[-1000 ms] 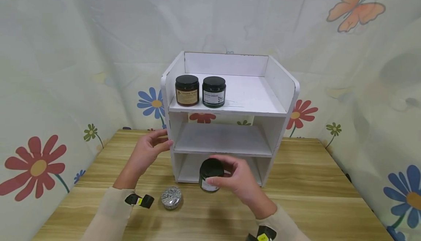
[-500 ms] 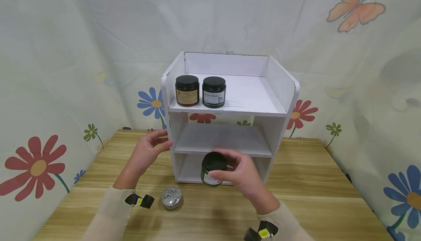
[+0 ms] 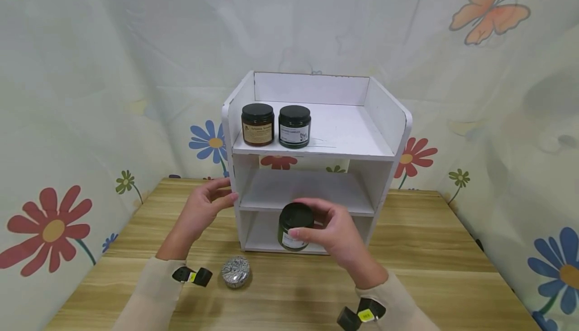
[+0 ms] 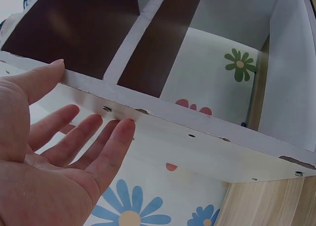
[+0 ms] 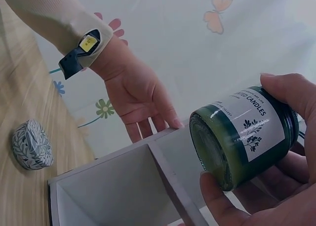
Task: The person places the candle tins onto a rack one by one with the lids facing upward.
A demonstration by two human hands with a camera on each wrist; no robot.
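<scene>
My right hand [image 3: 336, 233] grips a dark green glass scented candle jar [image 3: 296, 224] with a black lid and white label. The jar is held off the table, before the lower shelves of the white shelf unit [image 3: 348, 125]. In the right wrist view, thumb and fingers wrap the candle jar [image 5: 242, 134]. My left hand [image 3: 201, 213] is at the unit's left side; in the left wrist view its thumb [image 4: 42, 82] touches the front edge, and its fairly straight fingers lie along the side panel.
On the top shelf stand an amber candle jar [image 3: 258, 125] and a green candle jar [image 3: 294, 127], side by side at the left. A round patterned tin [image 3: 235, 272] sits on the wooden table [image 3: 429, 270] in front of the unit. A flower-printed curtain [image 3: 135, 44] hangs behind.
My right hand has raised the candle jar a little and moved it slightly right, towards the unit. The left hand, the tin and the jars on top have stayed in place.
</scene>
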